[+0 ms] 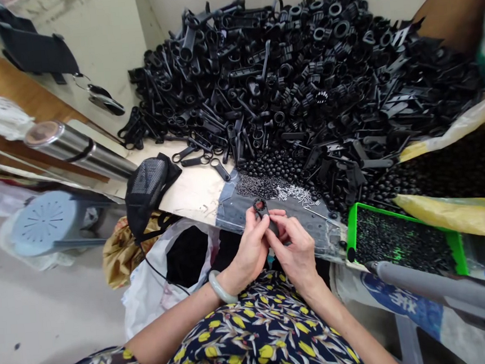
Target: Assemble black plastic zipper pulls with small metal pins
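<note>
Between both hands is a black plastic part with a ring end point(260, 205), held over the front edge of the bench. My left hand point(250, 249) wears a pale bangle and pinches the part near its ring. My right hand point(294, 245) has its fingers closed around the part's lower end, which they partly hide. Just beyond lie small metal pins point(296, 193), tiny dark pieces point(253, 186) and round black beads point(275, 165). A thin metal rod point(319, 215) rests to the right of my hands.
A large heap of black plastic parts point(259, 78) fills the back of the bench. To the right stands a green tray point(456, 248) of small black pieces, near a grey tube point(439, 289). At left are a steel flask point(82, 148), black mesh pouch point(149, 184) and blue stool point(46, 222).
</note>
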`<state>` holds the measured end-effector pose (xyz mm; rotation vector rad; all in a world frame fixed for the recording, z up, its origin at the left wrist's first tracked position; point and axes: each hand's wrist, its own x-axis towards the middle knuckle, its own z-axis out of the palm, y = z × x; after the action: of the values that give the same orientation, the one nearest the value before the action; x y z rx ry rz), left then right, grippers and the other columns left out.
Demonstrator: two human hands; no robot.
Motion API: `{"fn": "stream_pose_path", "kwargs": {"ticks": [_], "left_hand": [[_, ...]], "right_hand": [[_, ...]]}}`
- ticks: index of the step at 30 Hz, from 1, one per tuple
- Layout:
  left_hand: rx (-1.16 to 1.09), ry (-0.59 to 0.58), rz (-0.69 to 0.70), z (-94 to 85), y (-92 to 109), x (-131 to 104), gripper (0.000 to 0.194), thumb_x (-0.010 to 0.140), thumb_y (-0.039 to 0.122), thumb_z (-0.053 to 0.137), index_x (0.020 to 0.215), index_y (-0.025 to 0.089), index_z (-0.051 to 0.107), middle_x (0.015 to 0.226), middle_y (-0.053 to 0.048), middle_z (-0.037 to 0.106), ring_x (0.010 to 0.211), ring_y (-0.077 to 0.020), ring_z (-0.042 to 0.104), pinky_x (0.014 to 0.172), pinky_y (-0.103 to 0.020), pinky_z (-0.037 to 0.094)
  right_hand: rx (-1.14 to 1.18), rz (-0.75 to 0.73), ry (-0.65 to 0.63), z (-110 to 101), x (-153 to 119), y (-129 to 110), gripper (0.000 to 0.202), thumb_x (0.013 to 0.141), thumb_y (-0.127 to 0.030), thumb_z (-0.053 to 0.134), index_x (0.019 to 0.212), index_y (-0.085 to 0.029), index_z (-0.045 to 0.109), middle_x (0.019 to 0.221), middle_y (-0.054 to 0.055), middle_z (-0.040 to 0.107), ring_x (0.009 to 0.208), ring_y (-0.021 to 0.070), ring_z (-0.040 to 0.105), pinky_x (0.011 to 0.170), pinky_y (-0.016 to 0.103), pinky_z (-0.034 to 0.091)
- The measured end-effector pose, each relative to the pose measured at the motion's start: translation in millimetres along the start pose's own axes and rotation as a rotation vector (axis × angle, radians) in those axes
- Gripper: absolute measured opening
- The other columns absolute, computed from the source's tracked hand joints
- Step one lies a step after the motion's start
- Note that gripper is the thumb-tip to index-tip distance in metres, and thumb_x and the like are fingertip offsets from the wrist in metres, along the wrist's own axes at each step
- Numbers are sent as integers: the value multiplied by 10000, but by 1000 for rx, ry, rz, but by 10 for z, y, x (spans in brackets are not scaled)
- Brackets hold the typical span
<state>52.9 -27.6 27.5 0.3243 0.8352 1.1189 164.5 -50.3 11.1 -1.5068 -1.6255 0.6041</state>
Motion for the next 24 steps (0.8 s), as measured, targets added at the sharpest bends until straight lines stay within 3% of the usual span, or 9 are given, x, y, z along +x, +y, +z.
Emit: {"fn": "stream_pose_path", "kwargs": {"ticks": [7, 12, 15, 18, 21, 24], "left_hand": [[101, 46, 8, -38, -24, 51, 364, 835, 393, 823, 1032, 177, 605, 1033, -82, 775, 1001, -221, 726, 927, -349, 553], [203, 47, 71, -119, 68, 115, 349, 838, 418, 807, 1006, 152, 657, 889, -58, 769, 832, -179, 729, 813, -285, 554], [295, 12, 77, -215, 127, 140, 311, 884, 417, 759, 999, 144, 666, 832, -31, 745, 663, -119, 674, 726, -245, 528], [384, -48, 94, -284, 129, 129, 294, 928, 416, 713, 1019, 140, 676, 814, -15, 719, 581, -89, 625, 680, -231, 504], [469, -111, 113, -305, 121, 90, 320, 942, 433, 699, 1081, 146, 679, 908, -35, 724, 626, -99, 632, 685, -238, 515], [614, -230, 97, -323, 201, 40, 349, 969, 418, 664, 1197, 154, 661, 1007, -55, 716, 704, -114, 646, 731, -252, 536]], "right_hand": [[-7, -9, -3, 52, -56, 48, 238, 1009, -290, 634, 1229, -222, 690, 978, 33, 666, 682, 119, 573, 653, 259, 520], [103, 28, -123, -47, -119, 58, 341, 982, -350, 678, 1305, -242, 660, 935, 26, 658, 653, 129, 561, 626, 275, 521], [147, 119, -102, -137, -91, 75, 304, 981, -380, 673, 1258, -254, 693, 802, -10, 601, 614, 125, 527, 590, 268, 494], [248, 250, -46, -143, 26, 104, 308, 975, -405, 667, 1240, -250, 695, 893, 14, 653, 741, 145, 614, 714, 290, 542], [477, 373, -155, -85, 178, 121, 413, 917, -462, 730, 1262, -240, 679, 1058, 56, 709, 872, 177, 673, 792, 314, 574], [703, 462, -310, -55, 274, 115, 413, 848, -475, 804, 1165, -227, 716, 1014, 47, 734, 829, 169, 676, 747, 294, 575]]}}
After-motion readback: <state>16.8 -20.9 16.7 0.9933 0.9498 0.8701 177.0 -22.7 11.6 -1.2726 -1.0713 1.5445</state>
